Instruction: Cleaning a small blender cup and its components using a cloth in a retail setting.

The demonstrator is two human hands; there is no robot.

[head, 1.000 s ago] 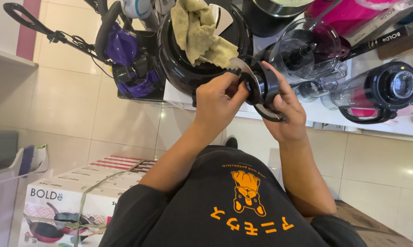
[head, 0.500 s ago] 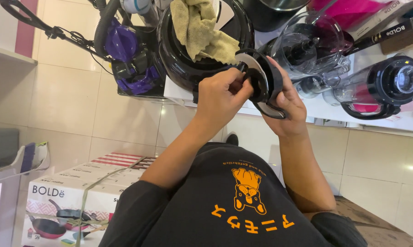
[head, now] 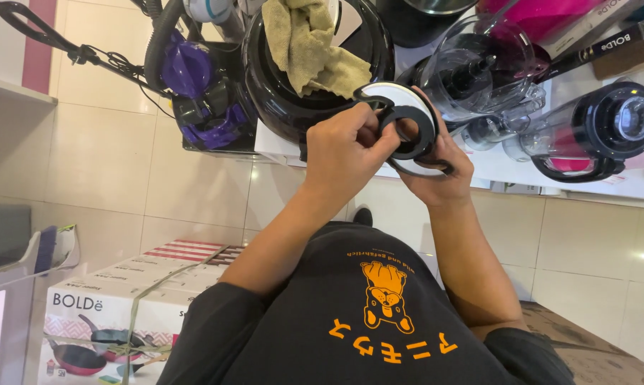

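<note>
Both my hands hold a round lid part point(head: 407, 95), a white disc with a black ring over it, in front of my chest. My left hand point(head: 343, 153) pinches the black ring from the left with fingers and thumb. My right hand point(head: 443, 175) cups the part from below and behind, one finger showing through the ring's hole. Just beyond the hands stands a round black pot point(head: 279, 96) with a yellowish cloth point(head: 311, 43) stuffed into it.
A purple and black vacuum cleaner point(head: 193, 85) stands left of the pot. A clear blender jug point(head: 471, 78) and a black and pink appliance point(head: 600, 132) lie on a white surface at right. Printed cardboard boxes point(head: 86, 314) sit on the tiled floor at lower left.
Both hands keep hold of the lid part, which has shifted slightly upward. My left fingers have closed further over the black ring, and more of the white disc shows.
</note>
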